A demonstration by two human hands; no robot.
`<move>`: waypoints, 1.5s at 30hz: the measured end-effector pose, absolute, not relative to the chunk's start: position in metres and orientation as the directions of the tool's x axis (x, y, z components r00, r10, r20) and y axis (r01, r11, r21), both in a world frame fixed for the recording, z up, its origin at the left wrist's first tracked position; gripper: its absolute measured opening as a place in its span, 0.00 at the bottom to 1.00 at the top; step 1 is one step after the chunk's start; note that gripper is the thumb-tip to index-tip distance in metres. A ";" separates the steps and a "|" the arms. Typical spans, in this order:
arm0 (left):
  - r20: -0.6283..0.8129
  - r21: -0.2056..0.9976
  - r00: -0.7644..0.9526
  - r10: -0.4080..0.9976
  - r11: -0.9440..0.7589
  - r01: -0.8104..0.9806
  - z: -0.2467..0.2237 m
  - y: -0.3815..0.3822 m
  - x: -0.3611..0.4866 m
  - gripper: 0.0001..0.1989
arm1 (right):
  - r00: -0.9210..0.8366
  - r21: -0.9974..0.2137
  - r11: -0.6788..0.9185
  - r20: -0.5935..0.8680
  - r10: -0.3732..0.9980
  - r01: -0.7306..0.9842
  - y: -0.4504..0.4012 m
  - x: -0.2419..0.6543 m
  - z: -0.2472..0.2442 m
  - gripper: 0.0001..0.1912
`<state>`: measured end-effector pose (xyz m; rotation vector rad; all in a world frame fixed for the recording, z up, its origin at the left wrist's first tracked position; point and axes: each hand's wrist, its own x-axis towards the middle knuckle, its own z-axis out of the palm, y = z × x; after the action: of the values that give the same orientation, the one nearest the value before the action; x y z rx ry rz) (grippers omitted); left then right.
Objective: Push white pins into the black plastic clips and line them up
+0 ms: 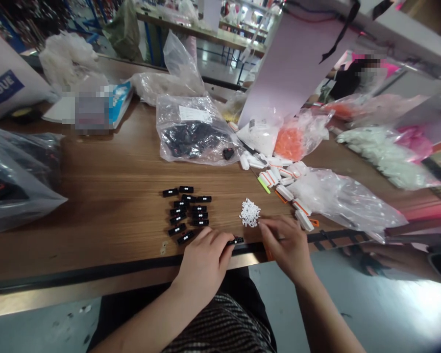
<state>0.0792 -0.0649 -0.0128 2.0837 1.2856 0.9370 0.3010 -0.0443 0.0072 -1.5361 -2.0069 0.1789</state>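
Near the table's front edge, my left hand (209,252) pinches a small black block (237,240), which sticks out to the right of its fingertips. My right hand (284,240) is closed, thumb and forefinger together, beside a pile of tiny white pieces (249,213); whatever it holds, if anything, is too small to name. To the left of the pile lie several black blocks (199,215) with white marks on top, in loose rows just beyond my left hand.
Behind the blocks lies a clear bag of black parts (194,130). White cases (284,179), some orange-edged, and a plastic bag (345,196) lie right. An orange-filled bag (290,142) leans near a pillar. Another bag (18,181) sits left. A person's hand (385,257) shows far right.
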 end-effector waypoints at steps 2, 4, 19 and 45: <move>0.285 0.726 0.308 0.908 -0.414 0.549 -0.012 -0.064 0.079 0.05 | -0.105 -0.395 0.251 0.355 0.929 0.883 -0.032 0.315 0.001 0.08; 0.278 0.728 0.307 0.910 -0.408 0.551 -0.012 -0.064 0.079 0.05 | -0.118 -0.384 0.236 0.306 0.945 0.893 -0.022 0.323 -0.004 0.09; 0.294 0.730 0.305 0.906 -0.419 0.540 -0.012 -0.064 0.079 0.05 | 0.034 -0.520 0.024 0.102 0.994 0.854 -0.018 0.334 -0.001 0.12; 0.274 0.731 0.310 0.910 -0.407 0.547 -0.011 -0.064 0.079 0.05 | -0.305 -0.642 0.314 0.129 0.943 0.699 -0.057 0.271 0.016 0.07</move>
<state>0.0791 -0.0644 -0.0109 2.0683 1.2875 0.9287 0.2708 -0.0574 0.0163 -1.4499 -2.0961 0.6597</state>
